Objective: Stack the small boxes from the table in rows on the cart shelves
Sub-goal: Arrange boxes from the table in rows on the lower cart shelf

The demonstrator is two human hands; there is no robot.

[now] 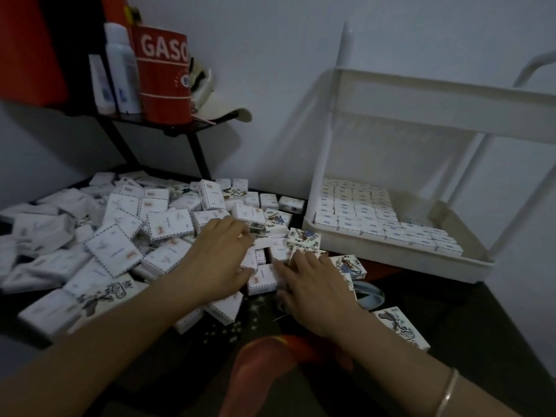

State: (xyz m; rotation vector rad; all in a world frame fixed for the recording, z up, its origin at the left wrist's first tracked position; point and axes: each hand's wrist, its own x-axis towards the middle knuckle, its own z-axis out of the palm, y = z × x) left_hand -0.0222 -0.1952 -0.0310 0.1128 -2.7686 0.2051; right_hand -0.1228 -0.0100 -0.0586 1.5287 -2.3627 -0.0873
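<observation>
A loose heap of small white boxes [114, 245] covers the dark table [469, 320]; some show stamp-edge labels, others ink drawings. My left hand [222, 254] lies palm down on the heap's right part, its fingers curved over small boxes [252, 260]. My right hand [313, 281] lies just right of it, fingers spread on a white box [264, 279] and an illustrated box [304, 237]. To the right stands the white cart [406, 260]; its lower shelf holds tidy rows of boxes [370, 218]. Its upper shelf [451, 106] shows only its wall.
A black shelf [168, 121] at the back left carries a red "GASO" tin [164, 73], two white bottles [122, 67] and a cap. One illustrated box [401, 326] lies alone at the front right. A round lid [368, 293] lies by the cart. Red cloth [270, 368] is below.
</observation>
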